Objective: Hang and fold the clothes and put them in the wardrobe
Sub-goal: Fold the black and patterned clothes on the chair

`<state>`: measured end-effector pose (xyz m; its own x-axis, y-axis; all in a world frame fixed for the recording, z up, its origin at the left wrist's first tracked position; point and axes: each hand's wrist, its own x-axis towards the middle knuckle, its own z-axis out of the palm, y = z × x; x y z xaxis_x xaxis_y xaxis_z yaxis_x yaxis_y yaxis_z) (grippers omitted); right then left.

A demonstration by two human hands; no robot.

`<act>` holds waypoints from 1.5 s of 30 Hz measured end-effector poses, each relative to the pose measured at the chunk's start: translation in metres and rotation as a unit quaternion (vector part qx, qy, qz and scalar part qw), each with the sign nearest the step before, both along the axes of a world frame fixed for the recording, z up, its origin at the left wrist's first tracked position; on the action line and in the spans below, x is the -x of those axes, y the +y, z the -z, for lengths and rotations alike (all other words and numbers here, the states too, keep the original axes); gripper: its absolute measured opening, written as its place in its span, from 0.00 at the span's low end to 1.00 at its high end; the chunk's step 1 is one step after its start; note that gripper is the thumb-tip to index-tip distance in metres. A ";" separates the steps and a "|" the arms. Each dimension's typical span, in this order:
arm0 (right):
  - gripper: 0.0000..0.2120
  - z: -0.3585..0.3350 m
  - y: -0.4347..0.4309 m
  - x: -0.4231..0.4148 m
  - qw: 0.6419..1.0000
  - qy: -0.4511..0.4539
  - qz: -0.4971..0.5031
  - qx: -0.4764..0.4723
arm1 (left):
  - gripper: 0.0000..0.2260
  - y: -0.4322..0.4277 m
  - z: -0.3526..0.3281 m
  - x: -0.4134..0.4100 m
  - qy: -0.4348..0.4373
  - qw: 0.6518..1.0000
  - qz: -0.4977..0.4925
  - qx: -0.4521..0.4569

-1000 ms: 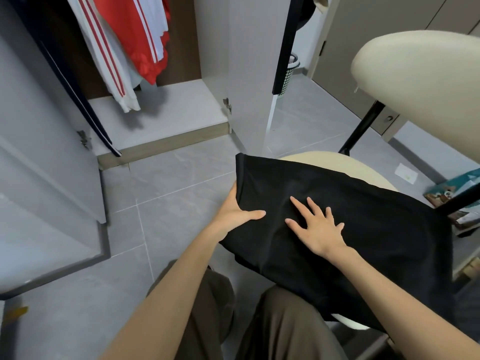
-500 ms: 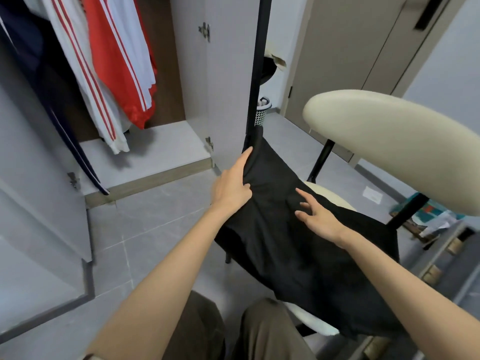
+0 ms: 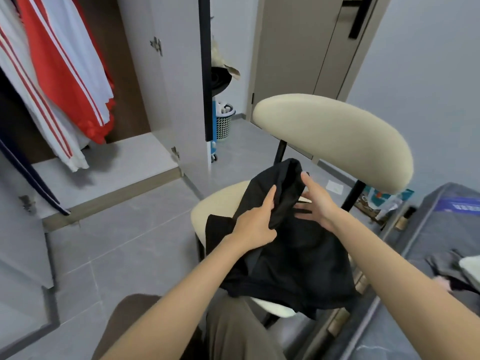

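Head view. A black garment (image 3: 298, 258) lies across the cream chair seat (image 3: 220, 203), its near edge spilling over the front of the seat towards the person's knees. Its long axis runs from that near edge up and away to a raised fold, which points towards the cream backrest (image 3: 335, 141).

The left hand (image 3: 255, 226) grasps this raised fold, thumb on the near side and fingers wrapped round the bunched cloth. The right hand (image 3: 315, 203) is released: its fingers are extended, its palm faces the fold, and its fingertips lie just beside the top of the fold. Whether they touch the cloth cannot be told.

To the left stands the open wardrobe (image 3: 109, 162), where a red-and-white striped jacket (image 3: 65, 63) hangs above the bare wardrobe base. A blue laundry basket (image 3: 223, 123) stands on the grey tiled floor (image 3: 124, 242) behind the wardrobe door (image 3: 181, 94).
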<state>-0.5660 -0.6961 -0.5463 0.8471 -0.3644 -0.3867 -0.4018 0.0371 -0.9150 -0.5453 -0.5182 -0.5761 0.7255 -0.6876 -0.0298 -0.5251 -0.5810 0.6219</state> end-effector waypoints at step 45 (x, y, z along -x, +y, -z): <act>0.35 0.030 0.082 -0.082 0.991 -0.088 -0.097 -0.013 | 0.19 0.113 -0.012 -0.018 -0.155 0.916 -0.365 0.062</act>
<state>-0.4845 -0.6145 -0.5767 0.9555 -0.1800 -0.2337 -0.2378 -0.0012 -0.9713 -0.5272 -0.4051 -0.5639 0.9537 -0.0007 0.3008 -0.1877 -0.7829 0.5932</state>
